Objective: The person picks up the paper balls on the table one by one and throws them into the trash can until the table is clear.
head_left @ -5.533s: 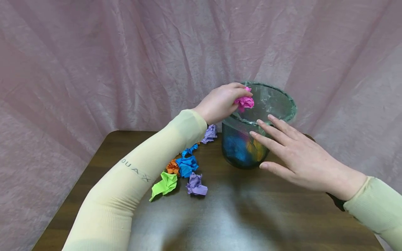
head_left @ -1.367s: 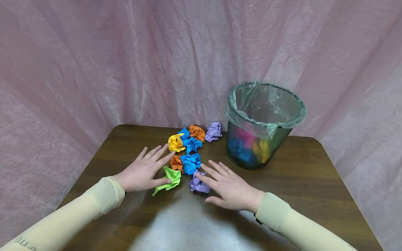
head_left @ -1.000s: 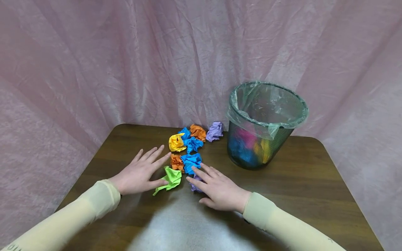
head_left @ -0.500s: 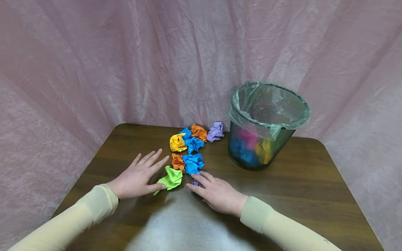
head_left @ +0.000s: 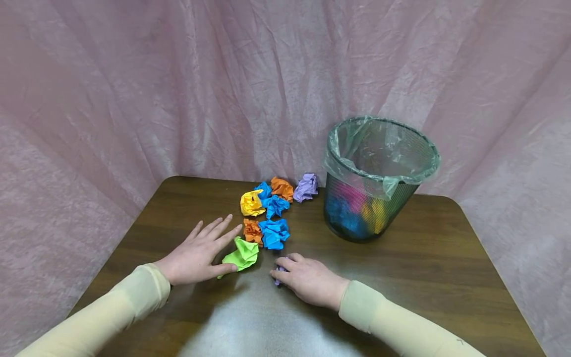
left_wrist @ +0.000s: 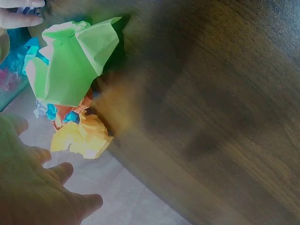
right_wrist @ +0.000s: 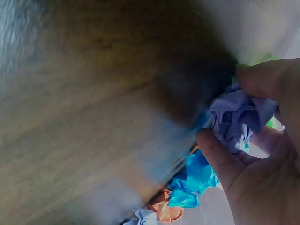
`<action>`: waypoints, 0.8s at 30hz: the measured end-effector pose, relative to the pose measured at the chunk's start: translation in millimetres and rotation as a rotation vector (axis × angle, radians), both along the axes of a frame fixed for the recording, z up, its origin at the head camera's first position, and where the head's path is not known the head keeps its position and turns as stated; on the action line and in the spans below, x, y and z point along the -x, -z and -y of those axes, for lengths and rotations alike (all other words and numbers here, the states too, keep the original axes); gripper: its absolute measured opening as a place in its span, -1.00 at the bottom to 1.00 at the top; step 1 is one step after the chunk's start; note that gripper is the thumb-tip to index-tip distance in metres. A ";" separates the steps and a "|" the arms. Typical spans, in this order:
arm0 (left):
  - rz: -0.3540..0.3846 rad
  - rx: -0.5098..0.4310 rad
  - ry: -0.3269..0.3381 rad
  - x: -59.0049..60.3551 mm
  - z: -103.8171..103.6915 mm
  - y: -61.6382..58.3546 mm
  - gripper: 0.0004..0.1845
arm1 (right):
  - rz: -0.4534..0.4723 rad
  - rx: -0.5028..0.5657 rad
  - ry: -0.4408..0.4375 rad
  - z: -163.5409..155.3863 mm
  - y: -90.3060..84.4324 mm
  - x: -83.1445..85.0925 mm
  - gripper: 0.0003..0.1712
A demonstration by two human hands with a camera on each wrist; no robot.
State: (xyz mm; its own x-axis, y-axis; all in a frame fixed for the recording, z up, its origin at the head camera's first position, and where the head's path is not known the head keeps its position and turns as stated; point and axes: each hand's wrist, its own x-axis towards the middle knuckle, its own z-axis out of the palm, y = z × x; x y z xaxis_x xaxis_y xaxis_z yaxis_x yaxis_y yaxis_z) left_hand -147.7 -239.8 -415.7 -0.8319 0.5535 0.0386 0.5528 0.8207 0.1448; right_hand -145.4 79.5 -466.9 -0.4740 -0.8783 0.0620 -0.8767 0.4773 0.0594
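Several crumpled paper balls already lie in the lined mesh wastebasket (head_left: 382, 163) at centre right, seven wait on the brown bench (head_left: 446, 258), the right hand (head_left: 310, 281) grips a purple crumpled paper ball (right_wrist: 240, 115) at lower centre, and the left hand (head_left: 198, 253) lies flat, fingers spread.

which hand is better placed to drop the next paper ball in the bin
Probably the right hand: its fingers already curl round the purple paper ball, and it lies nearer the bin. The left hand lies flat beside the green ball.

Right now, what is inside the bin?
Through the mesh of the bin, crumpled paper shows near the bottom: blue, pink and yellow. How many pieces there are, or what lies beneath them, cannot be seen.
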 end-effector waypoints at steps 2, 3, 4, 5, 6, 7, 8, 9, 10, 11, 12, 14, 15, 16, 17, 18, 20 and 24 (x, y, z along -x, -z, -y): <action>0.001 0.001 -0.002 0.0 -0.3 0.3 0.00 | 0.000 -0.006 0.001 0.7 0.3 -1.1 -0.56; 0.001 0.003 -0.002 0.0 -0.4 0.7 0.00 | 0.002 -0.008 0.003 1.0 0.3 -1.6 -0.56; 0.004 0.002 -0.003 0.0 -0.6 1.0 0.00 | 0.003 -0.009 0.004 1.3 0.3 -1.9 -0.56; 0.007 0.000 -0.002 -0.1 -0.8 1.4 0.00 | 0.002 -0.012 0.006 1.4 0.1 -2.1 -0.56; 0.011 -0.003 -0.002 -0.2 -1.1 1.8 0.00 | 0.002 -0.016 0.007 1.4 0.1 -2.0 -0.56; 0.015 -0.005 -0.001 -0.4 -1.4 2.3 -0.01 | 0.004 -0.019 0.007 1.3 0.1 -2.0 -0.56; 0.020 -0.009 0.001 -0.5 -1.7 2.7 -0.01 | 0.009 -0.021 0.007 1.1 0.0 -1.9 -0.55; 0.024 -0.011 0.003 -0.7 -2.1 3.0 -0.01 | 0.015 -0.022 0.006 0.8 0.1 -1.7 -0.55; 0.027 -0.014 0.005 -0.9 -2.4 3.2 -0.02 | 0.017 -0.021 0.003 0.4 0.1 -1.6 -0.55; 0.028 -0.016 0.007 -1.1 -2.6 3.4 -0.02 | 0.019 -0.020 -0.001 0.0 0.0 -1.7 -0.55; 0.027 -0.014 0.008 -1.2 -2.9 3.6 -0.02 | 0.019 -0.015 -0.007 -0.3 0.0 -1.8 -0.56; 0.021 -0.009 0.012 -1.5 -3.6 4.2 -0.03 | 0.013 0.002 -0.018 -1.2 -0.2 -1.9 -0.60; 0.018 -0.008 0.014 -1.6 -3.9 4.5 -0.03 | 0.006 0.012 -0.024 -1.5 -0.1 -1.8 -0.64; 0.017 -0.010 0.016 -1.6 -4.3 4.9 -0.03 | -0.004 0.020 -0.030 -1.8 0.1 -1.8 -0.67; 0.016 -0.009 0.018 -1.7 -4.8 5.4 -0.03 | -0.009 0.030 -0.036 -2.0 0.2 -1.5 -0.70; 0.015 -0.008 0.021 -1.8 -5.1 5.8 -0.03 | -0.012 0.039 -0.041 -2.1 0.3 -1.3 -0.74; 0.017 -0.005 0.025 -2.0 -5.9 6.7 -0.03 | -0.012 0.050 -0.048 -2.4 0.5 -0.8 -0.78; 0.027 0.003 0.033 -2.0 -7.2 7.3 -0.03 | 0.009 0.047 -0.047 -3.4 -1.6 -0.7 -0.81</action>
State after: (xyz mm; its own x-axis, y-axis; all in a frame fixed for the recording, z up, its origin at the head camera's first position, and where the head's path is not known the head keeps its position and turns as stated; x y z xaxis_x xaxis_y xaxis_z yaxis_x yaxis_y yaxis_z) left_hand -145.7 -232.5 -423.0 -0.8138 0.5810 0.0151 0.5757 0.8023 0.1576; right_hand -144.7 82.9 -465.3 -0.4329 -0.8959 0.0998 -0.8987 0.4376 0.0302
